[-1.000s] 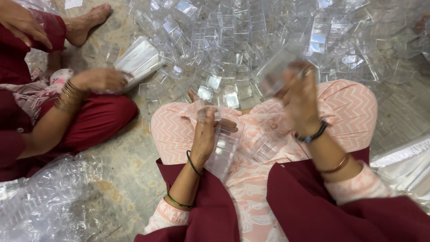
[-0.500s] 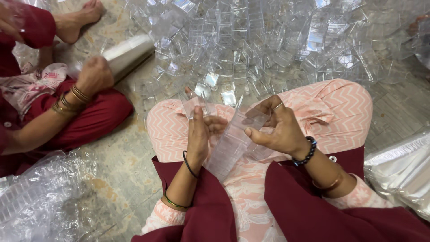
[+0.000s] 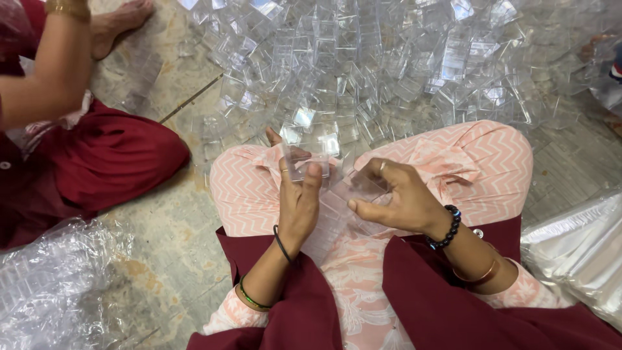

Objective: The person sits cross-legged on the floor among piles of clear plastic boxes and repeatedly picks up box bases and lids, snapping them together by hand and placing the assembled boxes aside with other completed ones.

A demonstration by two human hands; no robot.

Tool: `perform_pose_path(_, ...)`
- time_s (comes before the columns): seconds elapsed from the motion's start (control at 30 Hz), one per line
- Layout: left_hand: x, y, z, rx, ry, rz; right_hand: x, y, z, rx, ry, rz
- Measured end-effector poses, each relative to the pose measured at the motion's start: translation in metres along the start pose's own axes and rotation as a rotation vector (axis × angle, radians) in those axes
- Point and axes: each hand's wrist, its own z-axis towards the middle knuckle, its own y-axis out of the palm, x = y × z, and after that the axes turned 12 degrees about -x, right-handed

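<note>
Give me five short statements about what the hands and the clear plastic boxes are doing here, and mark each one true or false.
1. The left hand holds a small clear plastic box. True.
2. The right hand rests empty on the floor. False: it grips a clear plastic piece over the lap.
3. A heap of clear plastic boxes lies on the stone floor ahead. True.
4. The right wrist wears a black bead bracelet. True.
5. The person sits alone. False: another person's arm shows at left.
</note>
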Motion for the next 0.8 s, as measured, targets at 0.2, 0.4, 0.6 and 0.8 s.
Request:
perform_pose_path(0.2,0.001,-0.008,0.007,-0.017,-0.004,0.003,-0.016,-0.005,0.015,-0.134,0.166,0.03)
perform_pose_path(0.4,-0.002,0.003,0.004,0.003,-0.044,0.081,-0.026,-0.039,0.019,-0.33,0.208,-0.051)
perform_pose_path(0.6,-0.008,0.005,0.005,0.005,-0.03,0.1,-0.017,-0.05,0.037,-0.467,0.216,-0.258)
perform_pose_path(0.8,-0.01,0.006,0.006,-0.026,-0.127,-0.012,-0.009,-0.075,0.049,-0.632,0.135,0.039)
